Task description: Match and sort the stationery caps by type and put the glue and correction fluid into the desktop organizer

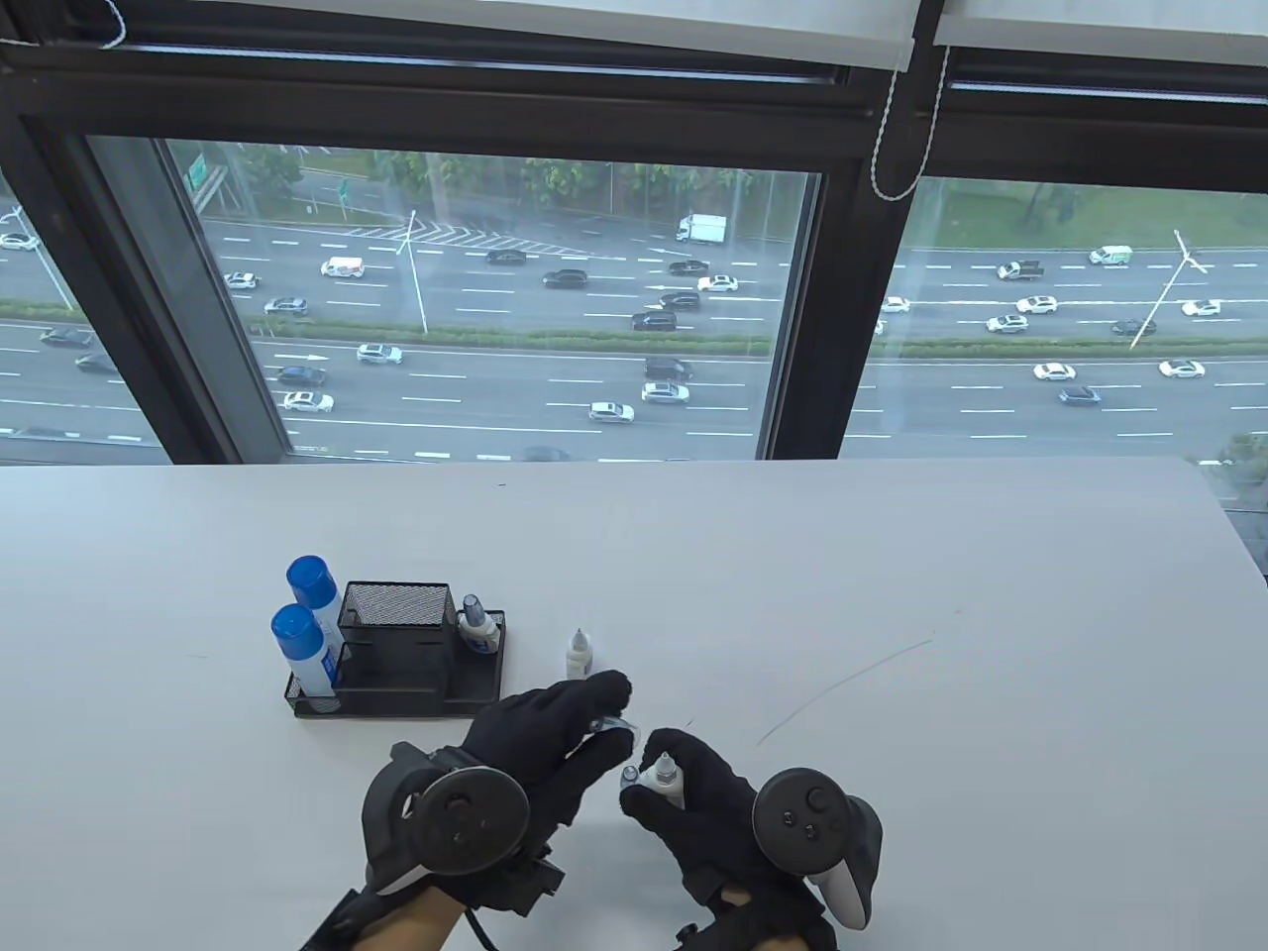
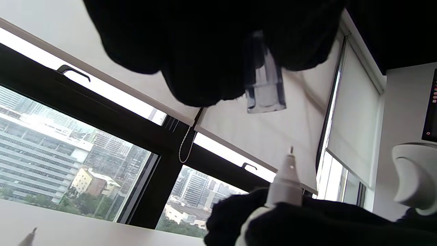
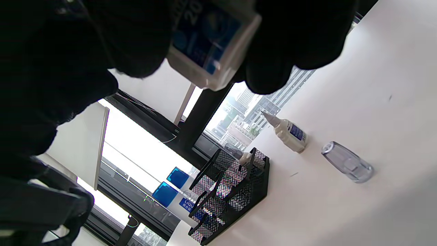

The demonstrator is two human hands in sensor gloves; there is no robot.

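My left hand (image 1: 606, 715) pinches a clear cap (image 1: 616, 729) just above the table; in the left wrist view that cap (image 2: 264, 87) hangs from the gloved fingers (image 2: 205, 68), open end down. My right hand (image 1: 666, 792) grips an uncapped correction fluid bottle (image 1: 662, 773), nozzle (image 2: 286, 179) pointing up a little below the cap. The bottle's blue label (image 3: 208, 41) shows in the right wrist view. A second clear cap (image 3: 346, 166) stands on the table beside my right hand. Another uncapped bottle (image 1: 578, 656) stands alone. The black mesh organizer (image 1: 396, 654) holds a capped bottle (image 1: 475, 624).
Two glue bottles with blue caps (image 1: 315, 584) (image 1: 294, 634) stand in the organizer's left end. The white table (image 1: 892, 594) ends at a large window behind. A faint pen line (image 1: 842, 684) marks the tabletop to the right of my hands.
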